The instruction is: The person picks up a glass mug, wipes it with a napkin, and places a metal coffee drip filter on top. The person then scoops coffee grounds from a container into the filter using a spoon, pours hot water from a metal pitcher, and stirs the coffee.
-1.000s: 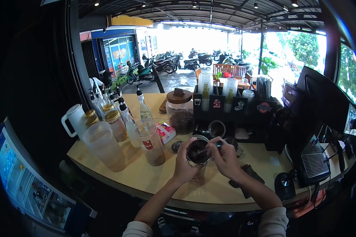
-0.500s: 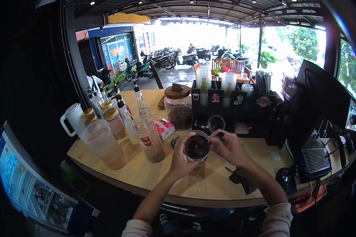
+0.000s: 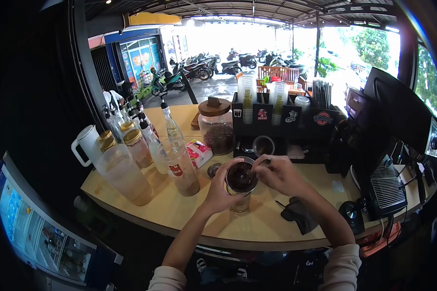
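Note:
My left hand is wrapped round the left side of a clear cup with a dark rim. Dark brown contents, glossy on top, fill its upper part; whether they are liquid or grounds I cannot tell. Above the cup's right rim, my right hand pinches a thin stirring utensil whose lower end dips into the dark contents. Its kind is mostly hidden by my fingers. Just left of the cup lies a small round metal lid. A pair of sunglasses rests on the counter below my right forearm.
On the left of the wooden counter stand a tall plastic pitcher, a measuring jug, pump bottles and gold-lidded jars. A wood-lidded jar and black cup organizer stand behind; an espresso machine is right.
My right hand has turned and moved slightly, with the utensil shifting in the cup. The dark contents look swirled. My left hand keeps its hold; the whole view has shifted a little.

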{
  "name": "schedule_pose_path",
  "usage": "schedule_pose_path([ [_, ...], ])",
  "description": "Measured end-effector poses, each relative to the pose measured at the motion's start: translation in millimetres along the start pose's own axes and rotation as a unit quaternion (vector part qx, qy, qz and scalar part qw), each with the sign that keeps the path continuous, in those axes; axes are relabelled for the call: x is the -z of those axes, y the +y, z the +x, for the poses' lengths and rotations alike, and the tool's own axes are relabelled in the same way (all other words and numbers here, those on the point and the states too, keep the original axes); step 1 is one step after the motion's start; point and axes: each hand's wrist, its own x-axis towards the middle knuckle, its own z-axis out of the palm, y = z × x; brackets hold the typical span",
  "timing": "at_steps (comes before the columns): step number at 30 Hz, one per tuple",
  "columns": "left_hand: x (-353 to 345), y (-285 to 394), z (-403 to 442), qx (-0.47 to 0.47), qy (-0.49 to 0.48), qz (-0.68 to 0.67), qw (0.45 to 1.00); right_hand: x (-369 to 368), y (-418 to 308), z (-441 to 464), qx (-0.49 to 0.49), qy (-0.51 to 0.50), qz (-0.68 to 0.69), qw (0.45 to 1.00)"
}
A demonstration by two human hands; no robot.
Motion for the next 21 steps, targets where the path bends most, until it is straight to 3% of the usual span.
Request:
schedule_pose_path([
  [3,-0.6,-1.0,-0.5,-0.006,0.003,0.006,1.000,-0.6,-2.2,2.2,-0.067,0.054,0.071,0.994],
  [5,0.8,-1.3,0.3,-0.011,-0.005,0.010,1.000,-1.2,1.3,0.6,-0.024,-0.023,0.037,0.999],
  [12,6.7,4.2,2.5,-0.015,-0.034,0.018,0.999,18.0,3.3,20.0,-0.047,-0.043,0.050,0.997],
  [14,6.7,4.6,2.5,-0.008,-0.034,0.020,0.999,18.6,-0.3,22.6,0.016,-0.112,-0.040,0.993],
  [18,9.0,2.5,2.5,0.003,-0.040,0.016,0.999,22.0,-5.7,28.3,-0.051,-0.092,0.003,0.994],
  [20,9.6,2.9,0.9,0.004,-0.046,0.055,0.997,19.2,-4.5,32.7,0.051,-0.114,-0.034,0.992],
  [21,9.3,3.0,0.7,0.004,-0.053,0.095,0.994,18.3,-14.7,32.1,0.022,-0.133,-0.034,0.990],
])
